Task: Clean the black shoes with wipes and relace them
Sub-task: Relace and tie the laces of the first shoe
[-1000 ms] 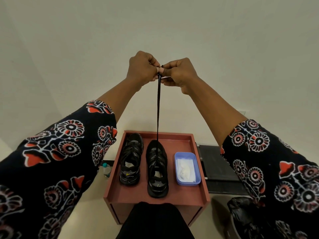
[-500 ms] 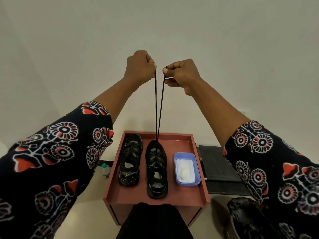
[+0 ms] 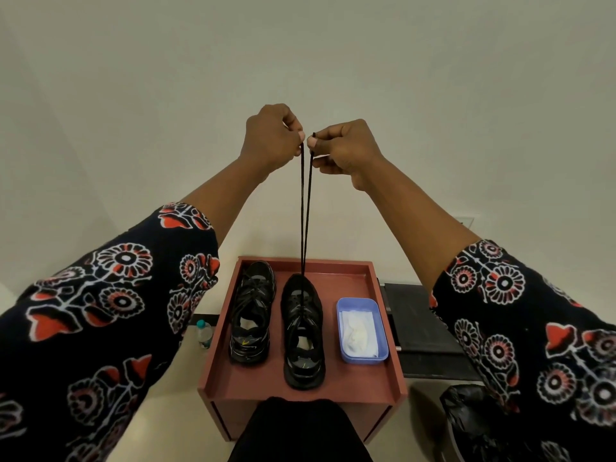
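The left hand (image 3: 271,138) pinched one end of the thin black shoelace (image 3: 305,211), raised high, probably to even the two ends. Just beside it, the right hand (image 3: 346,148) pinched the other end. Both strands ran taut and near-vertical down to the toe eyelets of the unlaced black trainer (image 3: 302,331), which stood on the red-brown wooden tray table (image 3: 333,388), toe pointing away, its length running front to back.
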